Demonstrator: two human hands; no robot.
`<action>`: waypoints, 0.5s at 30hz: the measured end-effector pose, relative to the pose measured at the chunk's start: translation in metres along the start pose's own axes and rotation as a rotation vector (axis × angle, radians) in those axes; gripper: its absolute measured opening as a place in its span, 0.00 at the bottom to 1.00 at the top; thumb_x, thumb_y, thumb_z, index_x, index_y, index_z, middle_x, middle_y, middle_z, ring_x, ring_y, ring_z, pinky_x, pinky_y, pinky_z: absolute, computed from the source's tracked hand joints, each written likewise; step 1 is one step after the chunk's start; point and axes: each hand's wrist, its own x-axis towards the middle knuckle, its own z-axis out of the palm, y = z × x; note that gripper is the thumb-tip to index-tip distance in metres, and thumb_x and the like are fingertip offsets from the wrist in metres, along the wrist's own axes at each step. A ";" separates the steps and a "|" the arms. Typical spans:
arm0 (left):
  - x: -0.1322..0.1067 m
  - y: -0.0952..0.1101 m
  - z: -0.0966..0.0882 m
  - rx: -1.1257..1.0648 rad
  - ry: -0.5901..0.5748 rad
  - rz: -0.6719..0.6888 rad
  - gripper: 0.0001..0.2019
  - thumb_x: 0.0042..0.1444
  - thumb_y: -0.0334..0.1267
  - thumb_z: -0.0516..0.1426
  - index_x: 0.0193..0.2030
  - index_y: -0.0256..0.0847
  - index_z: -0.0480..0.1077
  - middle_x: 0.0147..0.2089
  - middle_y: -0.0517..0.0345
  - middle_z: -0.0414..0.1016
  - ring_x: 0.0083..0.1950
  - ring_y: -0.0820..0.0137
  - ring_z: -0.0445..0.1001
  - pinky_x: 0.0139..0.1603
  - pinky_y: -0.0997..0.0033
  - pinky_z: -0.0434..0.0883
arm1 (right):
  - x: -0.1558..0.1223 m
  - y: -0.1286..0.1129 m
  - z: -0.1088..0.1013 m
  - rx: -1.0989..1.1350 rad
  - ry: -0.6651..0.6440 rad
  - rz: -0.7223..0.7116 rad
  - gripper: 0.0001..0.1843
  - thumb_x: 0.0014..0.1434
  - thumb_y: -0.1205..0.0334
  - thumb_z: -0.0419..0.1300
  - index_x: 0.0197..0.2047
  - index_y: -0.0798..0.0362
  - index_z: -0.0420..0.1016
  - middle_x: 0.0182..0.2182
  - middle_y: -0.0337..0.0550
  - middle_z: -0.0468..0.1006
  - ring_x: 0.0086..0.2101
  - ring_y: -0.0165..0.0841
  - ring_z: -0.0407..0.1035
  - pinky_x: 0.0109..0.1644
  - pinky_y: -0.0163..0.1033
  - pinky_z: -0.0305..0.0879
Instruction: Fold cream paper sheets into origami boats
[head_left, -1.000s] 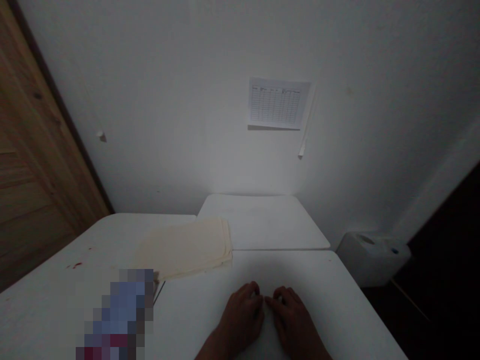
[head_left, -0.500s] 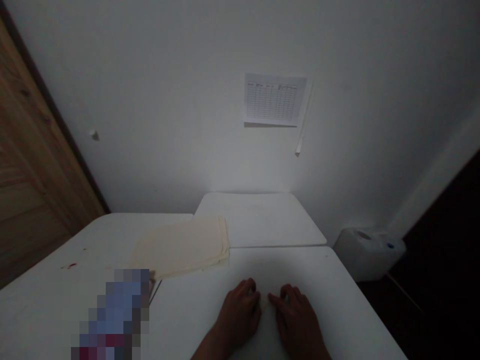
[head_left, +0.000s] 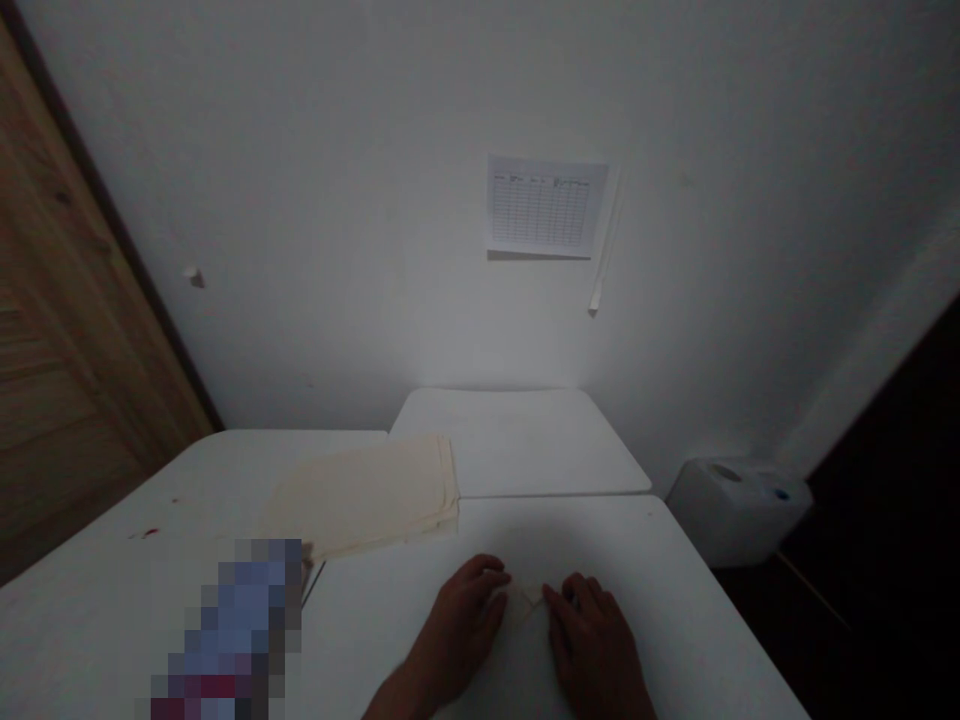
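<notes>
Between my hands, low in the head view, a small pale paper-like piece (head_left: pixel 531 597) lies on the white table; its outline is faint and a peaked, folded-looking edge shows. My left hand (head_left: pixel 466 620) rests to its left, fingers curved and slightly apart, with nothing visible in them. On the other side, my right hand (head_left: pixel 596 640) has its index fingertip at the piece's right edge, the other fingers curled. Its thumb is mostly in shadow. Farther left lies a stack of thin cream sheets (head_left: pixel 367 490), edges uneven.
Several white tabletops (head_left: pixel 517 440) meet with narrow seams. A blurred-out bluish object (head_left: pixel 240 620) stands at the lower left. A printed table sheet (head_left: pixel 544 205) hangs on the wall (head_left: pixel 337 150). A white plastic container (head_left: pixel 739 510) sits right of the table; a wooden door (head_left: pixel 60 280) is left.
My left hand has drawn back to the left and its fingers have loosened. More of the pale piece shows between the hands. My right hand has barely moved.
</notes>
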 end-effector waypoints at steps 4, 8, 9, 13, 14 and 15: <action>-0.023 -0.010 -0.014 0.108 0.280 -0.016 0.09 0.65 0.35 0.49 0.45 0.43 0.70 0.45 0.51 0.72 0.47 0.65 0.73 0.49 0.64 0.73 | -0.002 0.001 0.004 -0.009 0.009 0.013 0.19 0.57 0.72 0.54 0.50 0.48 0.72 0.42 0.48 0.72 0.43 0.43 0.66 0.47 0.48 0.60; -0.055 -0.015 -0.024 0.301 0.255 -0.046 0.08 0.60 0.43 0.57 0.44 0.44 0.70 0.42 0.51 0.73 0.44 0.62 0.75 0.44 0.62 0.75 | -0.001 0.000 0.002 0.032 -0.017 0.039 0.16 0.59 0.72 0.53 0.48 0.49 0.72 0.39 0.46 0.72 0.40 0.40 0.67 0.46 0.47 0.61; -0.062 -0.016 -0.025 0.349 0.239 -0.015 0.12 0.56 0.46 0.61 0.43 0.44 0.70 0.42 0.51 0.73 0.43 0.60 0.75 0.43 0.62 0.76 | -0.001 0.000 0.002 0.035 -0.016 0.043 0.15 0.60 0.72 0.52 0.47 0.50 0.72 0.38 0.46 0.72 0.40 0.40 0.67 0.46 0.47 0.62; -0.076 -0.016 -0.020 0.465 0.118 0.074 0.13 0.52 0.44 0.64 0.44 0.45 0.72 0.44 0.50 0.75 0.45 0.57 0.76 0.44 0.61 0.77 | -0.001 0.000 0.003 0.026 0.018 0.031 0.12 0.60 0.70 0.53 0.46 0.50 0.72 0.39 0.46 0.72 0.42 0.42 0.67 0.48 0.48 0.62; -0.076 -0.014 -0.018 0.466 0.093 0.072 0.10 0.54 0.42 0.62 0.42 0.45 0.72 0.44 0.50 0.75 0.45 0.58 0.76 0.44 0.62 0.77 | -0.001 0.000 0.004 0.028 0.020 0.015 0.12 0.60 0.70 0.53 0.46 0.50 0.72 0.39 0.46 0.72 0.43 0.42 0.67 0.49 0.48 0.62; -0.074 -0.013 -0.017 0.462 0.068 0.071 0.06 0.56 0.40 0.60 0.40 0.45 0.72 0.43 0.51 0.75 0.45 0.59 0.76 0.44 0.63 0.77 | -0.001 0.001 0.004 0.036 0.019 -0.006 0.13 0.60 0.70 0.53 0.46 0.50 0.72 0.40 0.46 0.73 0.43 0.41 0.67 0.50 0.48 0.62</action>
